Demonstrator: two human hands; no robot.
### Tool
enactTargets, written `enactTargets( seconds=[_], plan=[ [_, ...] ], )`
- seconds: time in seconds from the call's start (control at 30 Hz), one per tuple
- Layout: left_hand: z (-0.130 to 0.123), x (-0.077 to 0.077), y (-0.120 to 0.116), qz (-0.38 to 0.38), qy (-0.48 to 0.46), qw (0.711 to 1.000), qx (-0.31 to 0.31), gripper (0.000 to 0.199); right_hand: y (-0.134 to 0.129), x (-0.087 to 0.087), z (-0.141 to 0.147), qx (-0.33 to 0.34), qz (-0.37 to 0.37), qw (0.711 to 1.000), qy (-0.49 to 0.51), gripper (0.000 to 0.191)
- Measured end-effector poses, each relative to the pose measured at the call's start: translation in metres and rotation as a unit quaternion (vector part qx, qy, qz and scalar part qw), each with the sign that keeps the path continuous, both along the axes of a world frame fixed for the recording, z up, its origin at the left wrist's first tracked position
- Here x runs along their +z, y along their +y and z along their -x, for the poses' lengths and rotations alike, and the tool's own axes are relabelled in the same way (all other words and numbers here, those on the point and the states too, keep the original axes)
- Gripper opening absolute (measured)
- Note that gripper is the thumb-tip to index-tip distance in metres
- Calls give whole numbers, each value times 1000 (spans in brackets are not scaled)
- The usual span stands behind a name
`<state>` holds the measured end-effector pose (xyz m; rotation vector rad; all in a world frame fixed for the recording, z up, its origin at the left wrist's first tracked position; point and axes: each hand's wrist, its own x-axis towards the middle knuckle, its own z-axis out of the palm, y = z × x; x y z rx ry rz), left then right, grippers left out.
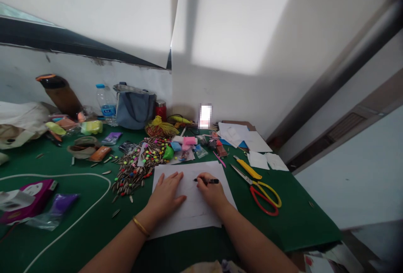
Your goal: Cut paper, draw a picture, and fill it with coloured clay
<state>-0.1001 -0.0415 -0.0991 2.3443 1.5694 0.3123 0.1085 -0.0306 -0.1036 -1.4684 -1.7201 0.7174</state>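
A white sheet of paper lies in front of me on the green tabletop. My left hand rests flat on its left part, fingers spread; a gold bangle circles that wrist. Over the right half of the sheet, my right hand grips a black pen, its tip pointing left at or just above the paper. Some faint lines show on the sheet, too pale to make out.
Right of the sheet lie scissors with red and yellow handles and a yellow utility knife. Sunflower seeds with coloured beads are heaped at left. Behind stand a blue bag and a water bottle. A white cable curves across the left.
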Motion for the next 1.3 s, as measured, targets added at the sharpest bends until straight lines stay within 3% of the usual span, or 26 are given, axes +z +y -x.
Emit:
enactTargets(
  seconds=[0.83,1.3],
  plan=[
    [0,-1,0,1,0,1000,1,74,-1,-1,-2,-29,4,999,17,19],
    [0,-1,0,1,-3,1000,1,74,-1,-3,2,34,7,999,31,18]
  ],
)
